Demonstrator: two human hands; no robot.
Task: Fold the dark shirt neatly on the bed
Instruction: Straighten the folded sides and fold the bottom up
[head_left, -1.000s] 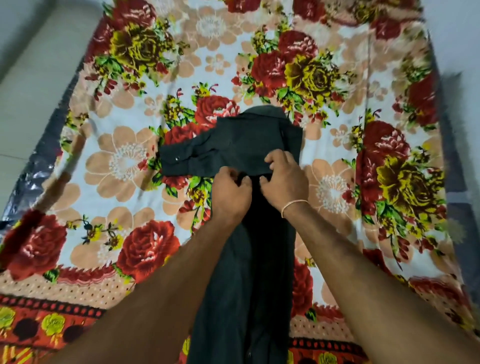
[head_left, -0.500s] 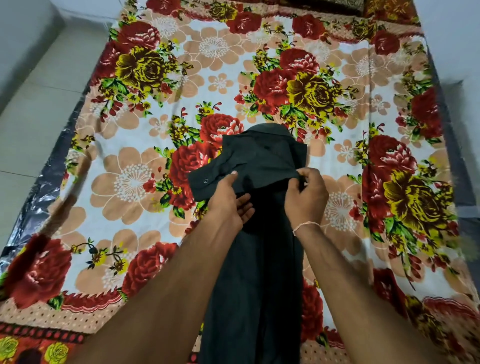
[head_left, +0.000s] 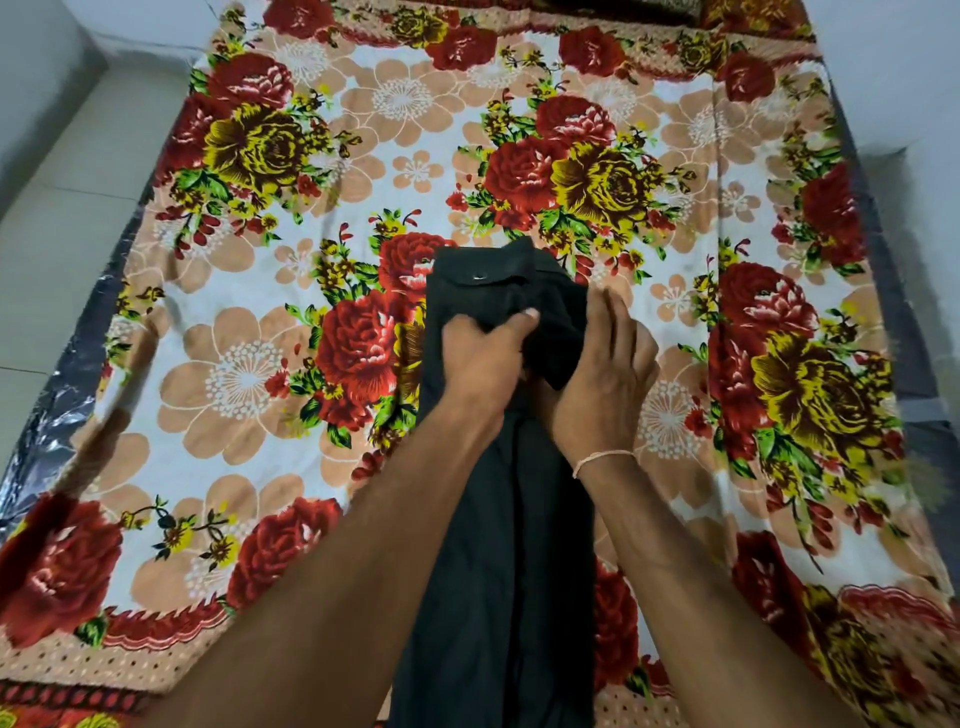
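The dark shirt (head_left: 498, 545) lies as a long narrow strip down the middle of the bed, running from the near edge to its far end beyond my hands. A sleeve cuff with a small button (head_left: 475, 278) is folded over the strip's far end. My left hand (head_left: 480, 358) grips a bunch of the dark fabric near that end, fingers closed on it. Just to its right, my right hand (head_left: 605, 374) rests on the shirt's right edge with fingers extended, the thumb tucked under a fold of cloth.
The bed is covered by a floral sheet (head_left: 249, 374) with red and yellow roses. A dark mattress edge (head_left: 57, 405) shows at the left, with pale floor tiles (head_left: 57, 223) beyond. A light wall (head_left: 893, 78) borders the right side.
The sleeve that stuck out to the left has been brought in over the shirt's far end. Both hands have moved farther up the shirt, the left one closing on the fabric.
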